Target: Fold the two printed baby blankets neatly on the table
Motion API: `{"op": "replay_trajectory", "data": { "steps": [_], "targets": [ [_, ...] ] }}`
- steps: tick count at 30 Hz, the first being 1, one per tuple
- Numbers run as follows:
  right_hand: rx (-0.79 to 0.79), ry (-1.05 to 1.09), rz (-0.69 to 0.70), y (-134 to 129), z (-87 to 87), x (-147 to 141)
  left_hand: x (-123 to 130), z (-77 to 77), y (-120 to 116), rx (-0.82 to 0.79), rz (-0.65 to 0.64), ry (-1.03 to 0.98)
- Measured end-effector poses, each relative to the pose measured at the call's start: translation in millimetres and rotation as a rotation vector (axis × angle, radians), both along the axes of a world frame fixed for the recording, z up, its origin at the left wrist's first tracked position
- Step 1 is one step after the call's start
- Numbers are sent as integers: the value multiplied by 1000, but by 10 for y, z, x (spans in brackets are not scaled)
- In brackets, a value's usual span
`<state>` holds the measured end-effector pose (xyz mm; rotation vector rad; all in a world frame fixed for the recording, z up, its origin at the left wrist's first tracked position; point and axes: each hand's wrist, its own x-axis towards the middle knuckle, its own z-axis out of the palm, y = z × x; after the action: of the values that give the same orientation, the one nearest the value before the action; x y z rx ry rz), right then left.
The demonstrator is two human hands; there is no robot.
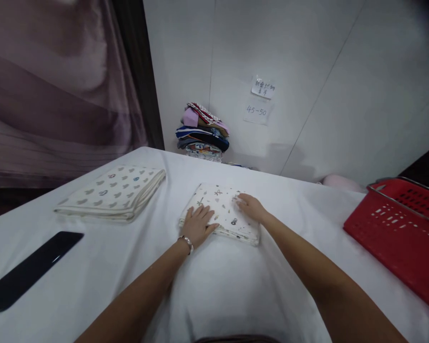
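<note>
Bare forearms [143,288] reach over the tabletop [103,257]. Left hand [197,225]: grip spread flat on the folded printed cloth [223,209], mid-tabletop. Right hand [250,206]: grip loosely curled upon its right side; pinching cannot be determined.

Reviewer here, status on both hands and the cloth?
Left hand and right hand flat on folded cloth. Patterned cloth folded at left, red basket far right; neither in the way.
</note>
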<state>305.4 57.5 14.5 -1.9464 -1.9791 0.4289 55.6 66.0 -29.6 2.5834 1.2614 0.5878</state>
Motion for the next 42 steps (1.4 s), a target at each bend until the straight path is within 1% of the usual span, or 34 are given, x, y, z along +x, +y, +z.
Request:
{"op": "replay_trajectory", "data": {
  "steps": [3,5,6,7,10,12,13,15,16,18,20,22,25,27,28,31,34,36,38,42],
  "targets": [
    [-113,-139,-60,383,13,132,-23,117,-171,-58,-11,-190],
    [-183,-185,-71,572,-12,216,-41,168,-346,-164,19,-384],
    [-211,-192,-69,647,-27,255,-47,181,-440,-260,63,-488],
    [-234,-195,-66,710,-40,292,-51,187,-532,-393,127,-592],
    [-300,-213,-59,839,-57,386,-55,190,-739,-919,377,-918],
    [-349,-222,-63,864,-43,456,-54,200,-799,-1204,486,-1142],
    [-378,-226,-68,850,-31,502,-52,210,-807,-1296,511,-1232],
    [-435,-229,-77,752,-5,627,-38,237,-796,-1399,522,-1335],
    [-465,-218,-84,662,6,706,-24,250,-783,-1429,521,-1353],
    [-536,-154,-108,397,18,880,19,275,-755,-1471,526,-1357],
    [-613,-14,-145,38,13,1040,84,294,-736,-1485,521,-1337],
    [-689,172,-202,-367,-4,1142,168,313,-728,-1485,511,-1301],
    [-770,417,-310,-908,-29,1166,311,338,-727,-1495,448,-1238],
    [-771,512,-355,-1143,-37,1136,400,346,-727,-1480,376,-1192],
    [-755,542,-364,-1214,-40,1123,438,345,-726,-1462,352,-1171],
    [-694,612,-374,-1273,-56,1126,516,319,-718,-1398,340,-1127],
    [-630,706,-411,-1188,-99,1176,552,279,-694,-1343,348,-1083],
    [-567,753,-451,-1109,-138,1200,571,263,-661,-1316,382,-1020],
    [-520,790,-484,-1041,-170,1193,593,266,-613,-1300,432,-917],
    [-504,925,-517,-991,-178,1086,648,299,-497,-1284,489,-761]
  ]
}}
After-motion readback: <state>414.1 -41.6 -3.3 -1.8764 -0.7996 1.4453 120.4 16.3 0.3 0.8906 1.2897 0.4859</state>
